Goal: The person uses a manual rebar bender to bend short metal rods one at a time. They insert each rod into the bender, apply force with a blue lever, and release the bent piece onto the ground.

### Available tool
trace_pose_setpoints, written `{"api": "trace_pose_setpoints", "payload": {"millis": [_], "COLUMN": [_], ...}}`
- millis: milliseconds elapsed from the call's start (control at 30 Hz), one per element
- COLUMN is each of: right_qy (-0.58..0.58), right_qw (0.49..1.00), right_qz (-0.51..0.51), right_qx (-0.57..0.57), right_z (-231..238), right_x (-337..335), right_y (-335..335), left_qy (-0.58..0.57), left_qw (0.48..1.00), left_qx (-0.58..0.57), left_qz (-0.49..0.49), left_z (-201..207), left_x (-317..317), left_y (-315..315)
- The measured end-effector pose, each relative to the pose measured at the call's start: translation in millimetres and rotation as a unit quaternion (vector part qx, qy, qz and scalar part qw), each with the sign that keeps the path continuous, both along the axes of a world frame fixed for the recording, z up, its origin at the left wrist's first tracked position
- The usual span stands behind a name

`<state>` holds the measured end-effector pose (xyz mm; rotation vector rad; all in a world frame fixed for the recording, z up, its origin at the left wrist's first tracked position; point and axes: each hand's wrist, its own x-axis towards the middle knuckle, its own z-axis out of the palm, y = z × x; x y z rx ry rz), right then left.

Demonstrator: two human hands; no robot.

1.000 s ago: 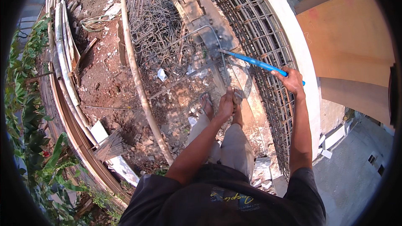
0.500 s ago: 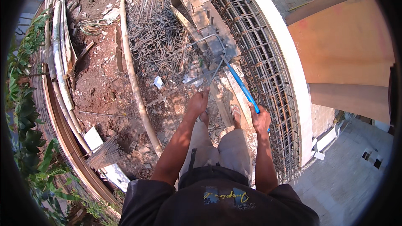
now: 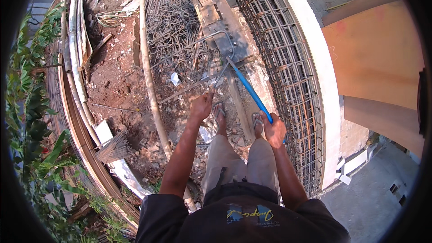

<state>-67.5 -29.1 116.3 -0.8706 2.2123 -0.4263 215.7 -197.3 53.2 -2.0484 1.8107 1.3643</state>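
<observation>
1. While the right hand (image 3: pixel 274 131) wraps the blue bar (image 3: pixel 250 90), loosening fingers could let it slip.
2. The left hand (image 3: pixel 201 106) closes round one leg of the bent rod (image 3: pixel 222 32); uneven pull could twist it.
3. At the bench's (image 3: pixel 231 15) near end, where rod and bar meet, poor seating could spring the bar loose.
4. Beyond the bench's right edge, a wide swing could strike the rebar cage (image 3: pixel 292 63).

The head fisheye looks down on left hand (image 3: pixel 201 107) and right hand (image 3: pixel 274 131).
</observation>
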Motion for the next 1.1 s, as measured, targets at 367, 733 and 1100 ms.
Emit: {"api": "trace_pose_setpoints", "payload": {"millis": [367, 733, 1100], "right_qy": [-0.079, -0.157, -0.238], "right_qw": [0.997, 0.987, 0.971], "right_qz": [0.012, 0.031, 0.018], "right_qx": [0.009, 0.027, -0.007], "right_z": [-42.6, -77.5, -65.2], "right_x": [-2.0, -13.1, -15.3], "right_y": [12.7, 16.8, 7.5], "left_qy": [-0.030, -0.053, -0.026], "left_qw": [0.997, 0.991, 0.977], "left_qx": [-0.064, -0.061, -0.125], "left_qz": [0.027, 0.106, 0.168], "left_z": [4.1, -3.5, -13.0], "left_x": [-15.3, -24.2, -34.1], "left_y": [5.6, 11.6, 20.2]}}
